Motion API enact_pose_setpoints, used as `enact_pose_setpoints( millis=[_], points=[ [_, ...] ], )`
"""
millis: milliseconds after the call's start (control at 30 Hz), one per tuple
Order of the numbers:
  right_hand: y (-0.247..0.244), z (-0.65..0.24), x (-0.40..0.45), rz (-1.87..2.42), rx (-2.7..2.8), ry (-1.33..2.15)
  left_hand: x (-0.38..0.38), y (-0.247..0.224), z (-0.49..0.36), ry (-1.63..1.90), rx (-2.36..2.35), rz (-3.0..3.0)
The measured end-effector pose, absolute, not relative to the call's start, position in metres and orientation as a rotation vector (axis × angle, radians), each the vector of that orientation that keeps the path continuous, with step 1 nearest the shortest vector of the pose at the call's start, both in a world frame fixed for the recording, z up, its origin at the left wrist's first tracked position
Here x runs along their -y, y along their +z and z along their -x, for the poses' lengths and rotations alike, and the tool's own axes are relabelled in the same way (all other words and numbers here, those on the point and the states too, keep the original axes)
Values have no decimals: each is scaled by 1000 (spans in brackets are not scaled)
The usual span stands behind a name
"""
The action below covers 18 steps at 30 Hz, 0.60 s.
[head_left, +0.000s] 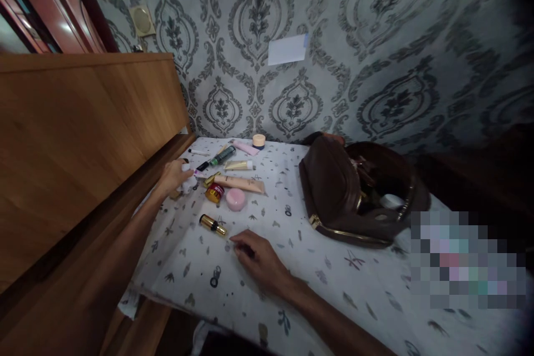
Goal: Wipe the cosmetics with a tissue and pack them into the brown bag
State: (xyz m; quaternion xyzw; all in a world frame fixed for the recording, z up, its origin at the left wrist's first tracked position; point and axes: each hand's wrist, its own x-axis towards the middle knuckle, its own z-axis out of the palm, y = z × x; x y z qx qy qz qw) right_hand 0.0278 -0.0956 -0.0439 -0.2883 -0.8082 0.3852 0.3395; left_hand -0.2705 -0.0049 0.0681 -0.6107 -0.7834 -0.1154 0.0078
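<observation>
My left hand (172, 176) is at the far left of the cloth-covered table, closed around a small white item (187, 168) partly hidden by the fingers. Just right of it lie a black-capped green tube (223, 155), a long peach tube (242, 183) and a red-and-gold jar (214, 193). My right hand (258, 258) rests on the cloth, fingers loosely curled, thumb and forefinger apart, with nothing visible between them. Close to its fingertips lies a black-and-gold lipstick tube (213, 225). A round pink container (236, 199) sits beyond that.
An opened brown bag (334, 194) stands on the right, a white object (392, 201) inside it. Toward the wall are a cream-lidded jar (258, 141), a pink tube (245, 148) and a pale yellow tube (238, 165). A wooden cabinet (92, 122) borders the left side.
</observation>
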Motion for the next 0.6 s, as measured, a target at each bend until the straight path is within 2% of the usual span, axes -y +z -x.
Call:
enact_pose_setpoints(
  millis=[133,333,400,600],
  points=[
    [-42,-28,96,741,2093,1012,31,89,264,-606,2334,1927],
    [-32,-28,98,815,1913,1127,67,94,222,-1356,2218,2269],
    [-23,-32,101,821,1840,999,78,91,202,-1406,2164,2315],
    [13,-52,109,874,1993,446,105,89,139,-1205,1909,2448]
  ],
)
